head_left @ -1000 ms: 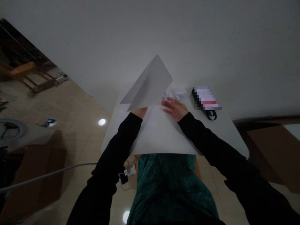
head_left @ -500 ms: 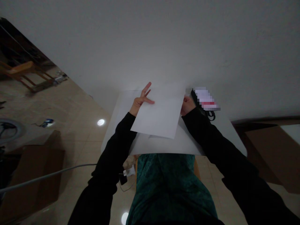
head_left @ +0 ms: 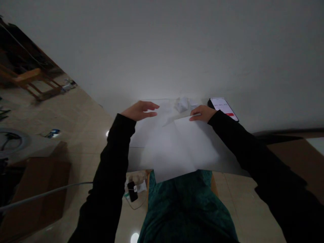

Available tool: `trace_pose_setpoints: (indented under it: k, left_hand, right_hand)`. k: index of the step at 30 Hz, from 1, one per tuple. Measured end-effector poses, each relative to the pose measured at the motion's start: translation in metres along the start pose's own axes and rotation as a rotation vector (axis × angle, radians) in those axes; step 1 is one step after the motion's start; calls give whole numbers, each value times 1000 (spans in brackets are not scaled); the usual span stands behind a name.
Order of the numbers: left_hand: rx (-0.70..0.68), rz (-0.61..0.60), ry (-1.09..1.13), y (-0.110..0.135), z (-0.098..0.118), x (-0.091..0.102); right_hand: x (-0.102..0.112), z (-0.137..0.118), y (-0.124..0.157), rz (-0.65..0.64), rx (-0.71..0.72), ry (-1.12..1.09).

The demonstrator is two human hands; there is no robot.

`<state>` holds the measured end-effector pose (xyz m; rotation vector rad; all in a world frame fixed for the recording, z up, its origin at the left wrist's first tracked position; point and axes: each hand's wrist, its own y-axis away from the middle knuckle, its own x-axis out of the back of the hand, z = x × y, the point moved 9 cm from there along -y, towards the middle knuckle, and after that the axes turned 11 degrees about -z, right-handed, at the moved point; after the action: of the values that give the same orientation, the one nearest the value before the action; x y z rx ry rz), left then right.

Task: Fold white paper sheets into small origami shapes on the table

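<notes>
A white sheet of paper slants over the white table, its lower corner hanging past the front edge. My right hand pinches the top edge of this sheet between thumb and fingers. To the left, my left hand hovers with thumb and fingers apart and nothing between them. Below that hand, more white paper lies flat on the table. Behind the held sheet, against the wall, sits a folded or crumpled piece of white paper.
A phone with a lit screen stands tilted at the table's back right. Below the table's left side, another phone with a cable lies beside my seat. Cardboard boxes flank the table, and a wooden chair stands far left.
The sheet has come down and toward me, turning as it moved. My left hand has come off it and shifted left. The crumpled paper behind has come into view.
</notes>
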<state>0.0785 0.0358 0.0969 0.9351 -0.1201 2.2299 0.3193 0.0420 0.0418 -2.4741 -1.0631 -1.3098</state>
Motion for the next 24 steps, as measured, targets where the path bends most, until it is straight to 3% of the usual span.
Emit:
trace_pose_setpoints:
  k: [3,7,10,13,19,24]
  left_hand:
    - [-119,-39,100,-27,18,-43]
    - [-97,-98,287,-48,0,-77]
    - [-97,-120,381,-53,-11,-86]
    - [-118,-159,438,-53,-8,-93]
    - [-166,-231,446,-52,11,-107]
    - [-173,-216,477,-51,13,-109]
  right_hand:
    - [2,-7,0,47,-23,74]
    - [3,-7,15,151,-163,144]
    - [0,-11,27,183,-253,201]
    - [-10,-20,30,157,-280,245]
    - [-27,-34,20,203,-56,-2]
    - [-25,-34,16,251,92,-147]
